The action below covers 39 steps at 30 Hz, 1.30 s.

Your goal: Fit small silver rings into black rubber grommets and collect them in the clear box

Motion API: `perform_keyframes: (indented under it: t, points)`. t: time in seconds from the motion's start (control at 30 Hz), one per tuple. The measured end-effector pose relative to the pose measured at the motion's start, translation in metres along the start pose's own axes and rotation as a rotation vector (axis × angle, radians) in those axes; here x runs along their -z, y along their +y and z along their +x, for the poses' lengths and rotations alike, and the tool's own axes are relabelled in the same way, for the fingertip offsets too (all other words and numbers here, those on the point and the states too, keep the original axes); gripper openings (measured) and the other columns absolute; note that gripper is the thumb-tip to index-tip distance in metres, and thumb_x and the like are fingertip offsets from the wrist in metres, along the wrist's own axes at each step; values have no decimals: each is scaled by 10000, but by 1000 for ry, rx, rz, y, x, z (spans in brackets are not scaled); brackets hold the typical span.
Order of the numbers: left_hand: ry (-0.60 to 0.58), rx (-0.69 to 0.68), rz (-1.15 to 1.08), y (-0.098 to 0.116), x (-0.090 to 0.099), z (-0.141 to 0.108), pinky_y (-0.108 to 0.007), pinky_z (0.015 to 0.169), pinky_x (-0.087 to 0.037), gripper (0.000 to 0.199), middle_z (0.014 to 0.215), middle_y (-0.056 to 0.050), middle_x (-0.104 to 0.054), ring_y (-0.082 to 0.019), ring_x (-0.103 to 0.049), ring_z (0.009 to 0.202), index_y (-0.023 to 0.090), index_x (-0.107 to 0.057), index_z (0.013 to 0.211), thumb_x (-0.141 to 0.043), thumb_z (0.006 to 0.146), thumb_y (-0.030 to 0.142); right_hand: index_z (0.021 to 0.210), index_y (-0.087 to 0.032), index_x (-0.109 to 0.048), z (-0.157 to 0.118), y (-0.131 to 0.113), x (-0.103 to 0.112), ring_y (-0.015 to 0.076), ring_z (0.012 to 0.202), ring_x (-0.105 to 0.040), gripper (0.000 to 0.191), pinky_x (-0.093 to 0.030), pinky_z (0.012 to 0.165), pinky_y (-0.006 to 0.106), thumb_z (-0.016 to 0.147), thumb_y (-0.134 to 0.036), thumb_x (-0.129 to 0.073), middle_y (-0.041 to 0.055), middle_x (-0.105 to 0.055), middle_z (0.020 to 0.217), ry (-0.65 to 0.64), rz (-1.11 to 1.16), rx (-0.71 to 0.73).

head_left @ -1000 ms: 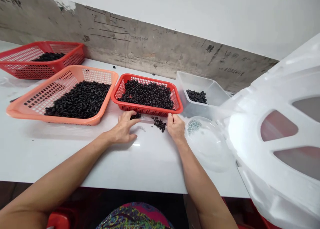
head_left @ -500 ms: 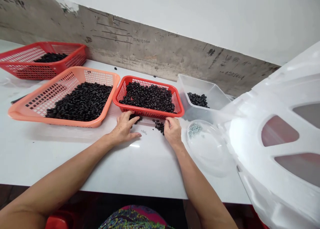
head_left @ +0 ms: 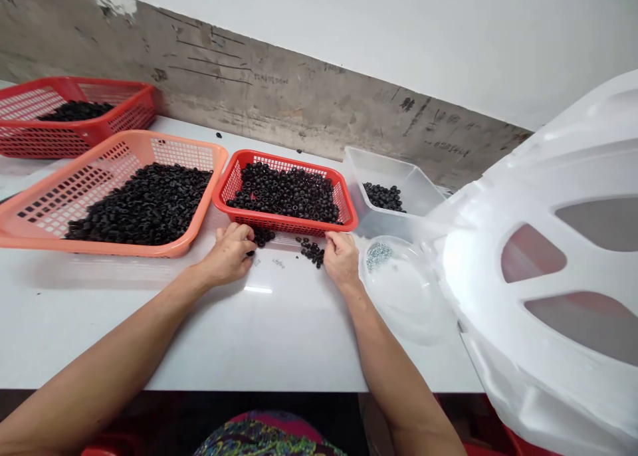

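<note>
My left hand [head_left: 230,253] rests on the white table with its fingers curled together. A small black piece [head_left: 250,252] shows at its fingertips. Just beyond those fingers lies a little heap of black ring-like pieces [head_left: 264,236]. My right hand [head_left: 343,256] is closed, thumb against forefinger, in front of the right corner of a red basket [head_left: 279,218]; whatever it pinches is hidden. Beside it, to the left, more loose black rings [head_left: 312,251] are scattered on the table. The red basket holds many such black rings.
An orange basket [head_left: 149,250] of black parts stands at left, with another red basket [head_left: 94,133] behind it. To the right are a clear bin [head_left: 419,183] with black rings, a clear round dish [head_left: 399,296] with tiny shiny pieces, and a large white plastic moulding [head_left: 478,256].
My left hand has drawn back to the left and its spread fingers have curled in around a small black piece. The right hand stays closed in nearly the same place. The view has shifted slightly.
</note>
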<state>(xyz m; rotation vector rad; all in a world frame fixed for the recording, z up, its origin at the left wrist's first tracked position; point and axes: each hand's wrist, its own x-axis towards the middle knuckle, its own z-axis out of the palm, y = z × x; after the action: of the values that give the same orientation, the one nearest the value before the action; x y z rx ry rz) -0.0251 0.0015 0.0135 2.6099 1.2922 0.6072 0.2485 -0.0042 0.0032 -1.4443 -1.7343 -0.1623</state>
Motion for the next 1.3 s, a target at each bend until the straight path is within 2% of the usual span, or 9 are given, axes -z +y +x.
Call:
perform_keyframes:
  t: [0.2, 0.37, 0.53, 0.77, 0.83, 0.93, 1.07, 1.2, 1.3]
  points:
    - [13, 12, -52, -2, -7, 2, -427, 732, -341, 200, 932, -103, -568, -265, -452, 911, 164, -653, 748, -461, 768, 112, 846, -165, -663, 2, -2, 3, 214, 811, -545, 239, -459, 781, 356, 798, -107, -436, 84, -660, 832, -58, 20, -7]
    - [15, -52, -54, 4, -12, 0, -423, 754, -320, 214, 953, -96, -558, -255, -435, 924, 181, -663, 774, -459, 811, 129, 869, -175, -658, 1, -7, 1, 216, 808, -544, 230, -454, 781, 366, 808, -122, -443, 80, -658, 825, -157, 21, 82]
    - [14, -76, 3, 12, -17, -2, -407, 735, -301, 228, 997, -92, -543, -262, -420, 943, 201, -671, 778, -457, 850, 170, 868, -172, -657, 2, -7, 1, 223, 825, -544, 229, -455, 781, 366, 817, -131, -438, 87, -651, 830, -85, -42, 47]
    - [182, -15, -63, 13, -12, 1, -381, 726, -349, 210, 991, -106, -580, -251, -475, 931, 179, -652, 916, -447, 870, 185, 920, -166, -644, -1, -27, 6, 210, 844, -550, 221, -444, 820, 363, 825, -129, -448, 83, -654, 857, -168, 34, 196]
    - [154, -57, -98, 13, -8, 1, -368, 722, -377, 221, 902, -103, -601, -227, -508, 857, 154, -643, 893, -427, 879, 203, 915, -172, -646, 2, -23, 8, 219, 864, -553, 230, -441, 831, 374, 820, -128, -442, 88, -659, 878, -116, 5, 138]
    - [-9, -176, -115, 19, -3, -1, -343, 686, -401, 247, 705, -66, -578, -188, -513, 701, 152, -625, 741, -425, 868, 222, 882, -167, -656, 7, -10, 12, 230, 856, -557, 229, -440, 812, 375, 809, -135, -441, 97, -666, 878, -86, -66, 21]
    - [-157, -266, -81, 28, -7, -5, -345, 697, -411, 233, 679, -54, -565, -183, -514, 690, 161, -600, 704, -429, 856, 210, 768, -174, -661, 14, -2, 24, 203, 743, -558, 194, -426, 728, 330, 772, -135, -471, 69, -667, 782, -265, -129, -69]
    - [-99, -255, -147, 27, -19, -5, -366, 741, -428, 212, 808, -85, -593, -205, -524, 788, 156, -623, 845, -418, 873, 204, 641, -203, -627, 18, -10, 41, 138, 568, -505, 187, -367, 579, 257, 751, -144, -487, -12, -604, 604, -581, -97, -150]
    - [-12, -225, -225, 23, -25, -4, -371, 754, -443, 204, 857, -93, -605, -209, -530, 820, 159, -629, 892, -428, 868, 183, 622, -209, -605, 17, -16, 47, 117, 511, -469, 169, -322, 517, 239, 745, -159, -500, -37, -561, 550, -736, -87, -191]
